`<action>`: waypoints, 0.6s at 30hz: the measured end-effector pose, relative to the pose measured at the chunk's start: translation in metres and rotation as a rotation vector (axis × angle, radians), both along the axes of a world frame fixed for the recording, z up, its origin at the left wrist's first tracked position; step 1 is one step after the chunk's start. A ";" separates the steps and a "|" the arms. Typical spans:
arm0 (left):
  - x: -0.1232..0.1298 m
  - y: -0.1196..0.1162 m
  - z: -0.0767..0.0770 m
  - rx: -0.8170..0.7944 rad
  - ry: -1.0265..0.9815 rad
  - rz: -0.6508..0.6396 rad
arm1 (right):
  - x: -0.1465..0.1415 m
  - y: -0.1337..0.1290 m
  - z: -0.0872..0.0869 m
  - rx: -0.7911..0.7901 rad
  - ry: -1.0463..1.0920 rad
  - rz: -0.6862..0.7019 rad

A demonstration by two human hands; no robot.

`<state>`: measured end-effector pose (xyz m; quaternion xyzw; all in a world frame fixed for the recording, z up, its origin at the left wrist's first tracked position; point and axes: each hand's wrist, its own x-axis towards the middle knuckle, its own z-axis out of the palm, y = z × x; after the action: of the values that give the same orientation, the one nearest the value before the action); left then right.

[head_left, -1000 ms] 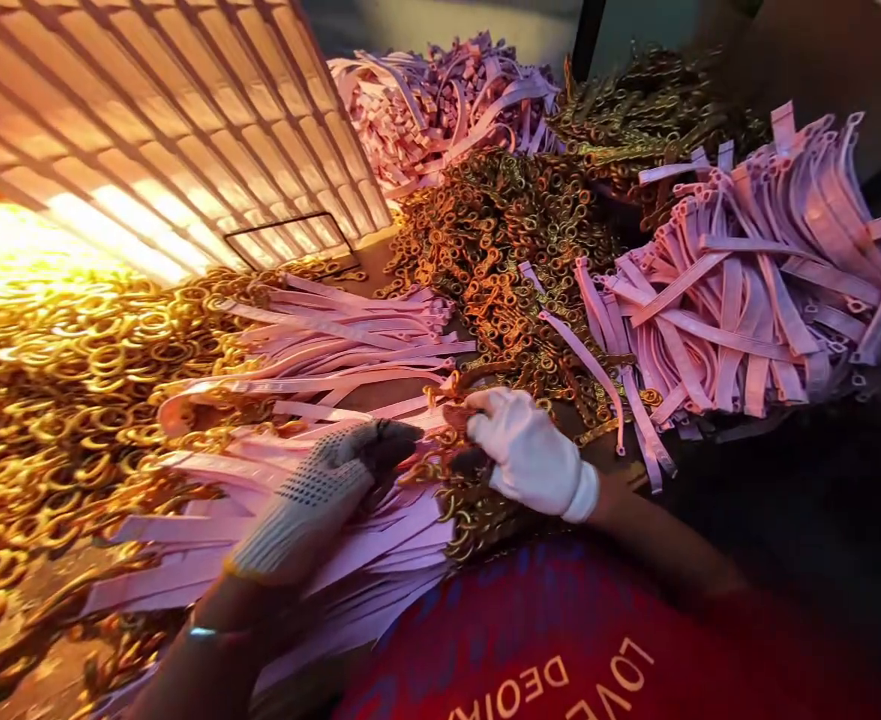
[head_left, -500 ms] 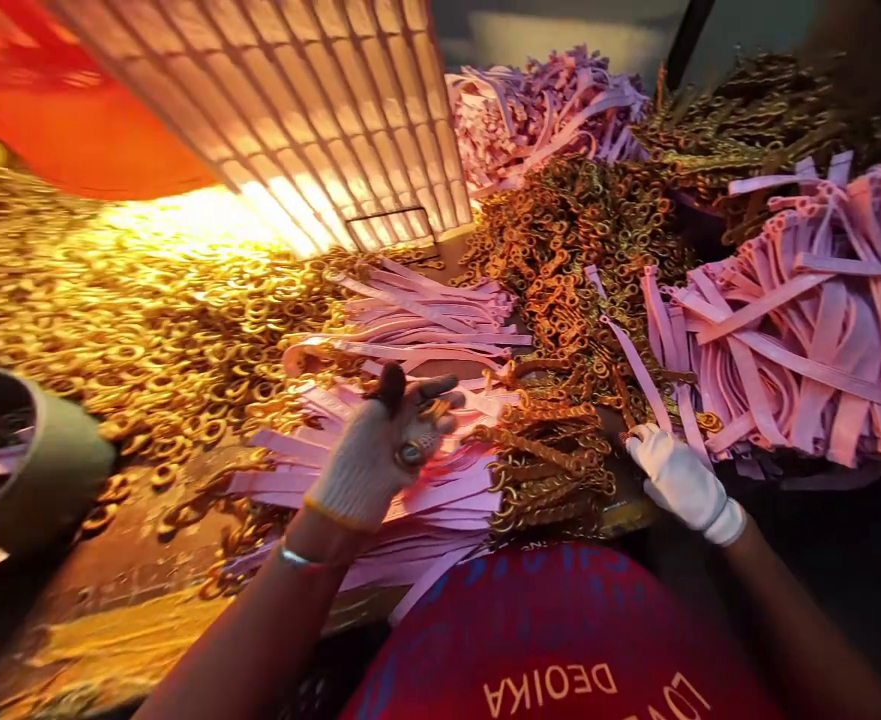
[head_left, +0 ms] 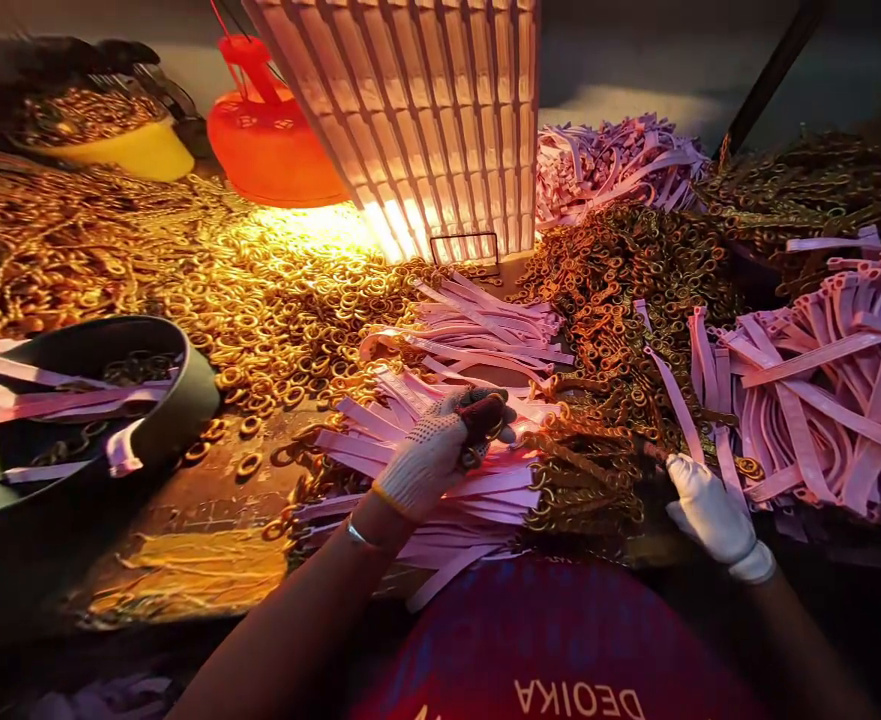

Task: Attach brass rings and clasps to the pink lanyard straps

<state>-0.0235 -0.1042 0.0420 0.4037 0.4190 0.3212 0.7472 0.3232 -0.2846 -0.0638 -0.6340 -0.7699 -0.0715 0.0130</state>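
Head view: above the pink straps (head_left: 496, 483), your left hand (head_left: 440, 448) curls around metal pieces (head_left: 473, 457); slack fingers could spill them. Right of the straps, your right hand (head_left: 714, 510), its hold unclear, is beside brass links (head_left: 582, 480); a sweep could scatter these.

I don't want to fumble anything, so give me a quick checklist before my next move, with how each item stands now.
1. Gloves on: ok; left hand and right hand are both gloved.
2. Left hand free: cannot tell; its fingers are curled and what they hold is unclear.
3. Pink straps nearby: ok; a bundle lies around and below the left hand.
4. Rings all together: not ok; a few lie apart, near the tub.
5. Straps inside the tub: not ok; one strap end seems to hang over its rim.
6. Light on: ok; the orange lamp glows.
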 end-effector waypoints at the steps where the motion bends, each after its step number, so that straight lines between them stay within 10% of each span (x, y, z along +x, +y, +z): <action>1: 0.001 0.000 0.001 0.018 0.017 -0.015 | 0.002 0.001 -0.001 -0.010 0.028 0.003; 10: 0.003 0.004 0.001 -0.167 -0.080 0.080 | -0.010 0.009 0.003 -0.099 0.042 -0.095; 18: 0.010 0.003 0.012 -0.085 -0.128 0.060 | -0.015 0.037 0.065 0.143 1.162 -0.247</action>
<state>-0.0135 -0.1013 0.0542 0.3376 0.3957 0.3504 0.7789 0.3082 -0.2477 0.0012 -0.6517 -0.5505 0.2344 0.4662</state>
